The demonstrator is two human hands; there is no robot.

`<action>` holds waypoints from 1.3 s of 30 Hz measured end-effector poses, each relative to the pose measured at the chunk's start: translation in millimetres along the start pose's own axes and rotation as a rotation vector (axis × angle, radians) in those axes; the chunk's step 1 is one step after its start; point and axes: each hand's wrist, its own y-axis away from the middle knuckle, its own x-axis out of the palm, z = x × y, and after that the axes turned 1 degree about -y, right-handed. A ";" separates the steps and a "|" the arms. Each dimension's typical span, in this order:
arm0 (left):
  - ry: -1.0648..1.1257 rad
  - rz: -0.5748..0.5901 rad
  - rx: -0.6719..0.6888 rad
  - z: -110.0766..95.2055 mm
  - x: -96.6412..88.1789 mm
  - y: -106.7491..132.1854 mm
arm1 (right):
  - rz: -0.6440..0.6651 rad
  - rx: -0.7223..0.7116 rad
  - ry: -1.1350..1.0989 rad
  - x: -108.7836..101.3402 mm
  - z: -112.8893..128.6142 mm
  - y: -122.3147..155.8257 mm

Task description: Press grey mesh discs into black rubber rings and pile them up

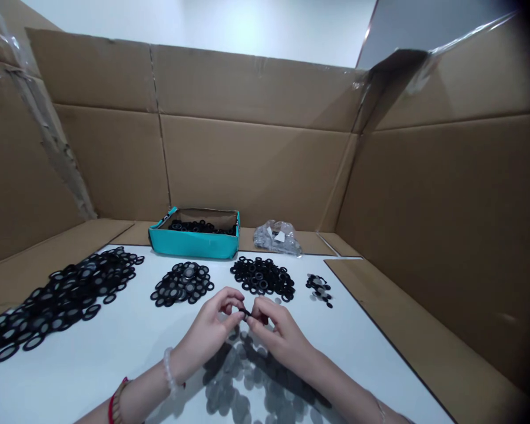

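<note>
My left hand (223, 315) and my right hand (274, 330) meet above the middle of the white table. Between their fingertips is a small black ring (245, 312), pinched from both sides. Whether a disc sits inside it I cannot tell. Below my hands lie many loose translucent grey discs (238, 377), partly covered by my right forearm. Just beyond, a pile of black rings (262, 277) is nearest my right hand. A heap of black rings with pale discs in them (183, 284) lies beyond my left hand.
A long spread of disc-filled black rings (79, 285) covers the left. A teal box (194, 242) holding black rings stands at the back beside a clear plastic bag (277, 237). Small black and clear pieces (320, 288) lie right. Cardboard walls (256, 165) enclose the table.
</note>
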 end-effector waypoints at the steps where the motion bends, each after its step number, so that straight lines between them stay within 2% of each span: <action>1: 0.052 -0.004 -0.046 -0.3 0.6 -0.3 | 0.007 0.001 -0.005 -0.5 -0.4 -0.6; 4: 0.221 0.002 -0.193 -1.5 2.4 0.1 | 0.045 0.022 0.007 -2.9 -2.0 -2.9; 6: 0.265 0.012 -0.218 -0.8 3.1 0.8 | 0.060 0.019 0.031 -4.5 -3.4 -4.1; 11: 0.083 0.071 -0.014 5.7 1.1 0.5 | 0.106 0.014 0.077 -6.2 -4.4 -3.7; 13: -0.005 0.088 0.026 7.0 0.6 0.4 | 0.108 0.021 0.079 -4.8 -3.2 -2.6; 16: -0.066 0.016 0.042 5.1 2.2 0.6 | 0.040 0.013 0.068 -0.6 -1.8 -0.6; 18: -0.041 -0.022 0.031 1.8 3.9 0.3 | -0.006 0.021 0.050 1.8 -2.0 0.4; 20: 0.042 -0.004 -0.027 -1.7 4.9 -0.3 | -0.030 0.034 0.027 2.3 -3.2 0.6; 23: 0.172 0.050 -0.157 -4.7 5.3 -0.9 | -0.031 0.032 -0.013 0.1 -6.0 -0.8; 26: 0.222 0.033 -0.207 -4.0 6.2 -0.5 | 0.004 0.037 -0.028 -2.3 -9.3 -2.5; 30: 0.175 0.020 -0.153 0.2 9.0 1.4 | 0.037 0.029 0.018 -1.4 -10.3 -2.5; 35: 0.054 -0.061 -0.046 5.0 10.8 3.1 | -0.024 -0.057 0.115 0.7 -2.8 -0.4; 39: 0.112 0.007 -0.075 3.0 8.3 1.9 | -0.020 -0.008 0.087 -0.3 -5.1 -1.8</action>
